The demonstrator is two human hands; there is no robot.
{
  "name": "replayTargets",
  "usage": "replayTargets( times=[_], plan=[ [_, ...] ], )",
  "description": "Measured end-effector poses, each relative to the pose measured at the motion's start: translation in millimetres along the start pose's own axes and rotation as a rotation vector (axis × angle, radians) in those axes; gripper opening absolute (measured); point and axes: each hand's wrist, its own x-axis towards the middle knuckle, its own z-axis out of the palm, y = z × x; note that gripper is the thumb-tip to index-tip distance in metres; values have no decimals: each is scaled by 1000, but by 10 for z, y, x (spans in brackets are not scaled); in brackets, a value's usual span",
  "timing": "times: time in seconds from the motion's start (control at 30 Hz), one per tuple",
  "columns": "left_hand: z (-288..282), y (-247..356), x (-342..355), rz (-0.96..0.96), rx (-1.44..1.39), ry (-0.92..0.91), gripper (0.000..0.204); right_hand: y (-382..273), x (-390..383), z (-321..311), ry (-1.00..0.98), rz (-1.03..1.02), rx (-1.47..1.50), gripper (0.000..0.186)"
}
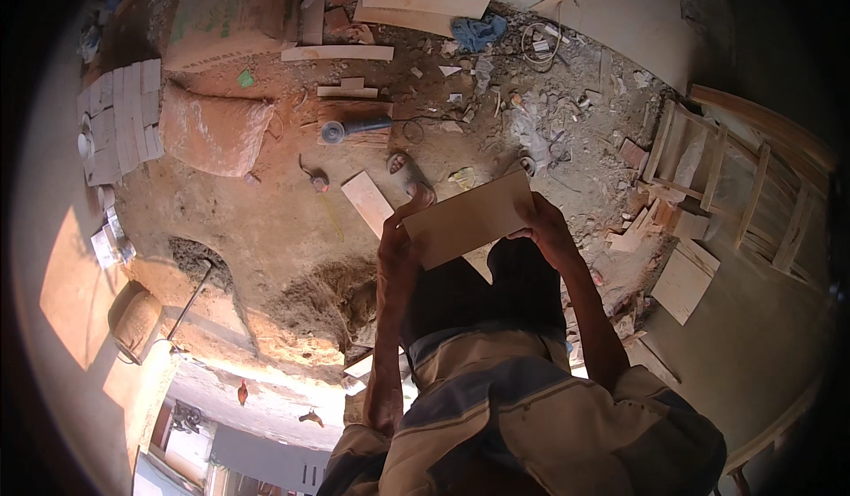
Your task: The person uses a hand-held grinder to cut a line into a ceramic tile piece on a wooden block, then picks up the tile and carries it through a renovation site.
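Dirt floor (266, 208): we're seeing it spreading under everything, carrying rubble and offcuts.
Wooden frame (715, 168): slatted, sitting along the right side; we're not managing to tell leaning from lying.
Big sack (235, 27): brown, bulging, resting at upper left.
Smaller sack (212, 133): dusty, slumping just below the big one.
Held panel (469, 219): pale, rectangular; we're finding it in front of the dark trousers, tilting slightly, right end sitting higher in view.
Loose panel (368, 202): pale, lying on the floor, showing just beyond the left hand.
Angle grinder (361, 127): dark, lying on a brown board (367, 141).
Left hand (398, 241): gripping the held panel's left end.
Right hand (546, 228): pinching its right end, well apart from the left.
Green scrap (245, 78): lying between the sacks' right ends.
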Motion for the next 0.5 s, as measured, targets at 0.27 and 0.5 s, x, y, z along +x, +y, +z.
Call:
replayTargets(
  times=[0.27,0.5],
  plan=[
    [2218,99,-482,125,446,-177,29,-120,-1645,-1982,235,-68,179,53],
    [4474,909,-918,93,443,-547,55,-344,-2755,-3247,523,-525,405,36]
  ],
)
